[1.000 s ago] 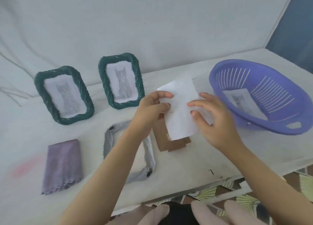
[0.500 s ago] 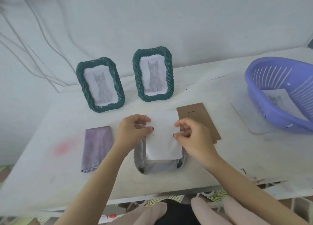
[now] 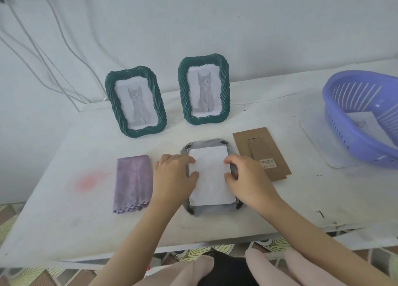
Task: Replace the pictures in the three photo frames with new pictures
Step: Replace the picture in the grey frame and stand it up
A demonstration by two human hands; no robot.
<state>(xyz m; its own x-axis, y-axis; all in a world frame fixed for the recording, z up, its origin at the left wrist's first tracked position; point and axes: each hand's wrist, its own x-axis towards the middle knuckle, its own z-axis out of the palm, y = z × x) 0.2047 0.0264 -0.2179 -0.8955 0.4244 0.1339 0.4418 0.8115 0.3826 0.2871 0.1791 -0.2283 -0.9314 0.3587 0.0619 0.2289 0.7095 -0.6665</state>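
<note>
1. Now pinching the picture (image 3: pixel 210 176) from both sides at about mid-length: left hand (image 3: pixel 172 178) on the left edge, right hand (image 3: pixel 247 178) on the right edge. Bent thumb and forefinger on the paper in each case, with the remaining fingers curled behind.
2. Blank side up, laid flat in the back of the grey frame (image 3: pixel 212 210) and covering its opening. Long axis from the front edge of the desk (image 3: pixel 301 199) towards the back edge, short ends facing front and back.
3. Grey frame flat on the desk, nearer the front edge than the back, about midway between the left and right edges. Same long axis as the picture, with small black tabs at the corners.
4. Just right of it, flat, a brown board (image 3: pixel 258 152) with its long axis front to back and the far end leaning a little left. On top, a narrower flap with a label at its near end.
5. Left of the left hand, apart from it, a folded purple cloth (image 3: pixel 132 178) with its scalloped edge towards the front.
6. Upright near the back edge, side by side and apart: left green frame (image 3: pixel 135 108) and right green frame (image 3: pixel 203 89). Both portrait, facing forward, each with a grey cat picture, head up.
7. At the right edge, partly out of view, a purple basket (image 3: pixel 344 104) with a print (image 3: pixel 364 122) lying inside.
</note>
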